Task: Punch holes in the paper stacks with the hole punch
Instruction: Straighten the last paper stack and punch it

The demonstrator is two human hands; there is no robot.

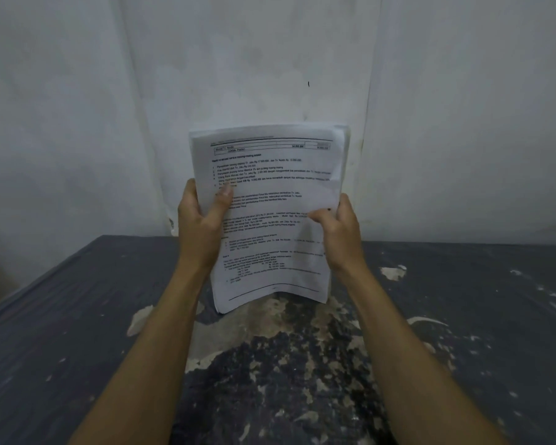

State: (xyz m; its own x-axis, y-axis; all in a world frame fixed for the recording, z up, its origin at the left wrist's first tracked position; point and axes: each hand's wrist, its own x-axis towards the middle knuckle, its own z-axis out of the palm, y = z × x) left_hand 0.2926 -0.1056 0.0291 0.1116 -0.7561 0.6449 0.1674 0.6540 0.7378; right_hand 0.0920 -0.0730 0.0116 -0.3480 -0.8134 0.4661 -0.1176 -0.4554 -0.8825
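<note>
Paper stack held upright in the air, printed face toward the camera, above the far half of the table and in front of the white wall. Lower edge clear of the tabletop, bowed slightly upward at its middle. Sheets not square: top right corner shows several edges fanned out of line.

Left hand clamped on the stack's left edge, thumb laid across the printed face, fingers behind. Right hand clamped on the right edge, thumb pressed onto the face, fingers wrapped behind. Grip at mid-height on both sides, judged to keep the sheets from splaying and to allow jogging them even against the tabletop before punching.

Hole punch not in view; location cannot be told. No holes visible along any edge of the stack, though the left margin is partly hidden by the hand. Punching judged not yet begun on this stack.

Table surface dark, worn, with pale flaked patches toward the middle and right side. No containers in view; nothing seen resting on the tabletop apart from the wear marks.
</note>
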